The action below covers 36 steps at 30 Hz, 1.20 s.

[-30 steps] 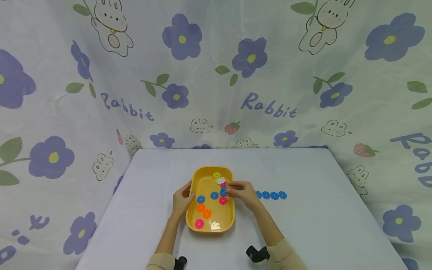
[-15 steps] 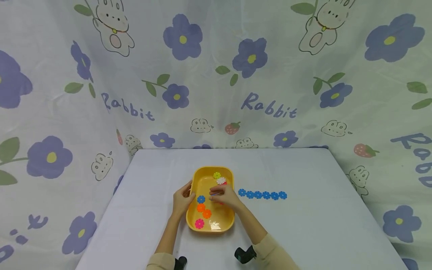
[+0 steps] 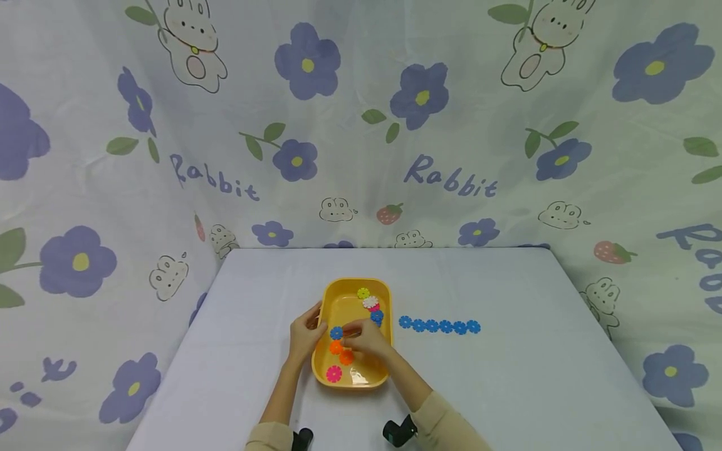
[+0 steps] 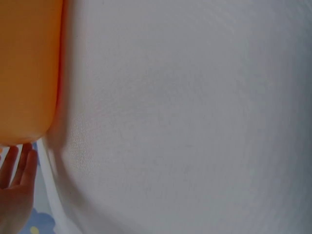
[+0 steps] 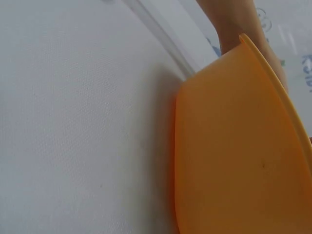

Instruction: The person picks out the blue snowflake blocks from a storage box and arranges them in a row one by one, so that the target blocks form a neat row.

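Observation:
A yellow tray (image 3: 361,366) stands mid-table with flower-shaped plastic pieces inside. My left hand (image 3: 304,335) grips its left rim, thumb on the edge and fingers along the outer side. My right hand (image 3: 369,340) reaches over the tray, fingertips right at the edge of a blue flower piece (image 3: 336,333); I cannot tell whether it pinches one. Orange pieces (image 3: 346,357) and a pink piece (image 3: 334,374) lie close by. Further blue pieces (image 3: 376,315) lie by the right wall, below a white piece (image 3: 370,302) and a lime-yellow piece (image 3: 363,293). Both wrist views show the tray's outer wall (image 4: 27,73).
Right of the tray, a row of several blue flower pieces (image 3: 432,326) lies on the white tablecloth (image 3: 507,376). Behind the table hangs a curtain (image 3: 350,144) printed with flowers and rabbits. Black wrist devices (image 3: 399,432) show near both sleeves.
My right hand has moved left from the tray's right wall to the blue piece near the left side, uncovering the row's left end. My left hand stays on the rim.

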Each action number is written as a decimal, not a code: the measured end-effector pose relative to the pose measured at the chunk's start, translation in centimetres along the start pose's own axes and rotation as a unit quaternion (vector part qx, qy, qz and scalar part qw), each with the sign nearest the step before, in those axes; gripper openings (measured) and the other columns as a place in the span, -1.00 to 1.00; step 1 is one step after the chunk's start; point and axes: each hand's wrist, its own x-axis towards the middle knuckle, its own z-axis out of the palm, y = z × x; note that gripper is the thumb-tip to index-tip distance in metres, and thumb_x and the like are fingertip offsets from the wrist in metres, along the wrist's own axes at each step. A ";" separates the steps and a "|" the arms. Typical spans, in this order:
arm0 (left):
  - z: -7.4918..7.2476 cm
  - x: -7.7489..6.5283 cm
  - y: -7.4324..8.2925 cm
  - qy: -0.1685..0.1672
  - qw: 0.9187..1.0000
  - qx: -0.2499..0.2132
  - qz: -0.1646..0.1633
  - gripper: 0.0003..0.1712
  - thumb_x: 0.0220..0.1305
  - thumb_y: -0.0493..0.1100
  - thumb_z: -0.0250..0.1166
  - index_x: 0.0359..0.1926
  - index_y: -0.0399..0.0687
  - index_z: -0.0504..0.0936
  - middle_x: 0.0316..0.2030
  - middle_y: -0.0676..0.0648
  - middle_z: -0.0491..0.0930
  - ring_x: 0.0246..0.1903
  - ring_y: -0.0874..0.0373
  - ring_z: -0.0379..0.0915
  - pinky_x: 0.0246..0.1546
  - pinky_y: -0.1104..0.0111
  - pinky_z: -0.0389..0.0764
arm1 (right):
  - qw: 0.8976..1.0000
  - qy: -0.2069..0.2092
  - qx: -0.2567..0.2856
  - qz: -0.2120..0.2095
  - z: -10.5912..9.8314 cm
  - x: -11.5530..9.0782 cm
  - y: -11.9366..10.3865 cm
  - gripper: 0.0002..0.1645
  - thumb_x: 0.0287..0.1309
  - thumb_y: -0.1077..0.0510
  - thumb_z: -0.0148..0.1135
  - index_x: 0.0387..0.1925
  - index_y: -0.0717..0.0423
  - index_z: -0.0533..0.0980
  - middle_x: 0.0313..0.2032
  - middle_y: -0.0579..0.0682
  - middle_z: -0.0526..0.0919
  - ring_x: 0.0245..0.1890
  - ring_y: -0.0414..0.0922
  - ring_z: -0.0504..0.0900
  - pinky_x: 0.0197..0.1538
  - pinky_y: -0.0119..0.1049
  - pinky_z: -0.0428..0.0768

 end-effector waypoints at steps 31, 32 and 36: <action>0.2 0.7 -2.1 0.024 1.000 0.013 0.013 -0.44 0.04 -0.45 0.23 0.16 -0.32 0.49 -0.07 -0.34 0.60 -0.14 -0.20 0.59 -0.11 0.16 0.61 | 0.982 -0.157 -0.104 -0.022 2.8 -1.3 -0.9 -0.74 -0.02 0.20 0.38 -0.25 0.23 0.62 -0.50 -0.22 0.61 -0.44 -0.33 0.50 -0.22 -0.50 0.53; 0.2 0.7 -2.0 0.024 1.000 0.014 0.011 -0.44 0.04 -0.45 0.22 0.16 -0.32 0.50 -0.07 -0.34 0.60 -0.14 -0.19 0.59 -0.11 0.17 0.62 | 0.982 -0.158 -0.103 -0.022 2.9 -1.3 -0.9 -0.74 -0.02 0.20 0.37 -0.25 0.23 0.62 -0.51 -0.23 0.61 -0.45 -0.33 0.49 -0.23 -0.50 0.53; 0.1 0.8 -1.8 0.021 1.000 0.010 0.003 -0.44 0.05 -0.44 0.22 0.17 -0.31 0.49 -0.06 -0.34 0.60 -0.12 -0.17 0.59 -0.11 0.23 0.62 | 0.983 -0.155 -0.096 0.000 3.0 -1.3 -1.0 -0.77 -0.02 0.23 0.35 -0.25 0.22 0.64 -0.52 -0.20 0.61 -0.46 -0.30 0.49 -0.25 -0.50 0.53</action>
